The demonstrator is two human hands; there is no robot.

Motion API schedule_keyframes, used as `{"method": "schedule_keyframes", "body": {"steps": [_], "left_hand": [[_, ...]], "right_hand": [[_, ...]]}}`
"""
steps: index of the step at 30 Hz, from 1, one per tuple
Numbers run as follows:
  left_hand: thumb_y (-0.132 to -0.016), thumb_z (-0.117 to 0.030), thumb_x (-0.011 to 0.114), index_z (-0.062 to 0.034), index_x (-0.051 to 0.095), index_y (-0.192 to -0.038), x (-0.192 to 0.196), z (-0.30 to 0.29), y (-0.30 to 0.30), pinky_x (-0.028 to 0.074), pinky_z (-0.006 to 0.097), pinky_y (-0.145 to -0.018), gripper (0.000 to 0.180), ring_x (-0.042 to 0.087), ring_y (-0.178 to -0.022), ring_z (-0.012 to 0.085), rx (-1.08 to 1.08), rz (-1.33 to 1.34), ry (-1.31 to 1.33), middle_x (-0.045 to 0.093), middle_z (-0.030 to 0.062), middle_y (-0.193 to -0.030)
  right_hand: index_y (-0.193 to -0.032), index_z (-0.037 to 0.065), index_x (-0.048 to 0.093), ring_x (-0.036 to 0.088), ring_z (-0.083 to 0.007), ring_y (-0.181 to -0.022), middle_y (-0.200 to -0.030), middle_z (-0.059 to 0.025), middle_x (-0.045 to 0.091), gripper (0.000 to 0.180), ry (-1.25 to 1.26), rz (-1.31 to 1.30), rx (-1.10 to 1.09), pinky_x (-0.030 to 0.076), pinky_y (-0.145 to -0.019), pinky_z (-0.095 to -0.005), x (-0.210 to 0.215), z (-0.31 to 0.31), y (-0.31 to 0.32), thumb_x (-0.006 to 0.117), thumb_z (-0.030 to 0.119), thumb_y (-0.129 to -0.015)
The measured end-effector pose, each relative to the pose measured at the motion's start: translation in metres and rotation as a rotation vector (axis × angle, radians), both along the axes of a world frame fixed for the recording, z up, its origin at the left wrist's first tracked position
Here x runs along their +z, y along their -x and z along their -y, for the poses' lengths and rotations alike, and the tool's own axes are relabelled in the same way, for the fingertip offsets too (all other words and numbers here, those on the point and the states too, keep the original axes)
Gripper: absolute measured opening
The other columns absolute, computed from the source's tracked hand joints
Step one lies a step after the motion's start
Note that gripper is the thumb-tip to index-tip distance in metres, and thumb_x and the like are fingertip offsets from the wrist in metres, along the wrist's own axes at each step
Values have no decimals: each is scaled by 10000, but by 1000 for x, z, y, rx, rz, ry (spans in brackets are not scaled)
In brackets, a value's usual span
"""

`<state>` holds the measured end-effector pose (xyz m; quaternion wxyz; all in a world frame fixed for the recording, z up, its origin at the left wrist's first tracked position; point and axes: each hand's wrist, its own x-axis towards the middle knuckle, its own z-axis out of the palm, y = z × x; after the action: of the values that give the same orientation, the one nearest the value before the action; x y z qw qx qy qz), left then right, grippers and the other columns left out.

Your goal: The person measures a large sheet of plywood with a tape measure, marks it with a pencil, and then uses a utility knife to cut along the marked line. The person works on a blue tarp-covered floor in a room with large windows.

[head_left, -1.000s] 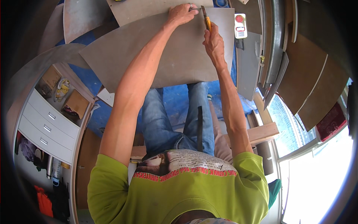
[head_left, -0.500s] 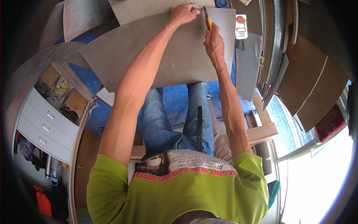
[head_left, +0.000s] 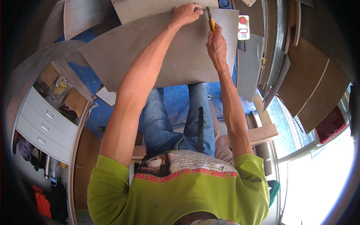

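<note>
A grey-brown flat board (head_left: 180, 60) lies in front of me, its far left side curved. Wrapped around the yellow handle of a utility knife (head_left: 212, 24), my right hand (head_left: 216, 45) is over the board's right part. The knife's dark blade points away from me at the board's far edge. My left hand (head_left: 184, 14), with a ring on one finger, is closed at that same edge, just left of the blade. Between its fingers and the blade shows a thin dark piece, too small to name.
A white case with a red round mark (head_left: 243, 28) lies right of the board. More panels (head_left: 84, 18) lie beyond it, with a roll of tape (head_left: 225, 3) by the far edge. Blue sheeting (head_left: 180, 108) covers the floor. Boards lean at right; a white drawer cabinet (head_left: 48, 125) stands left.
The knife and both hands appear slightly further right, as does the board, with a small shift of the view. Both hands keep their grips.
</note>
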<state>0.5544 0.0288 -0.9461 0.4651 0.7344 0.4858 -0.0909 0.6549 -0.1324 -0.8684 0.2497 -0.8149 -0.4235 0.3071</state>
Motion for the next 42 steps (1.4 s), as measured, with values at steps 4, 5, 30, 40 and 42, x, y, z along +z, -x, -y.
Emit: {"method": "schedule_keyframes", "body": {"steps": [4,5,30,40,42], "left_hand": [[-937,-433,601,-229,694,-1223,2,1,-1,399,479,-1004,364,674,-1072,276,-1,0,-7,746,83,-1065],[-937,-432,603,-229,695,-1222,1,2,0,398,478,-1004,362,675,-1069,277,0,7,-13,746,83,-1061],[-911,-460,613,-249,743,-1132,-10,4,2,428,499,-947,332,698,-978,289,39,40,-96,756,81,-958],[-905,-431,630,-179,765,-1097,12,1,-3,478,462,-951,344,685,-1050,327,89,22,-36,741,133,-1084],[-905,-426,632,-177,765,-1097,9,1,-3,483,471,-943,342,687,-1046,328,86,38,-35,742,133,-1080]], "right_hand": [[-1329,71,453,648,-453,-746,-852,-250,662,334,-21,6,7,493,-663,-507,-1,0,-1,519,95,-1003],[-1330,70,453,648,-454,-746,-852,-250,661,335,-24,6,12,493,-663,-506,-1,0,0,518,93,-1002],[-1316,59,437,652,-479,-792,-899,-280,667,327,-11,23,28,505,-687,-522,-2,-2,0,515,98,-1001],[-1310,58,441,652,-487,-809,-922,-283,672,322,-43,35,36,511,-695,-523,-3,-1,0,515,97,-1000],[-1311,58,441,652,-487,-811,-924,-284,672,322,-39,28,36,512,-696,-523,-2,-2,0,515,99,-1001]]}}
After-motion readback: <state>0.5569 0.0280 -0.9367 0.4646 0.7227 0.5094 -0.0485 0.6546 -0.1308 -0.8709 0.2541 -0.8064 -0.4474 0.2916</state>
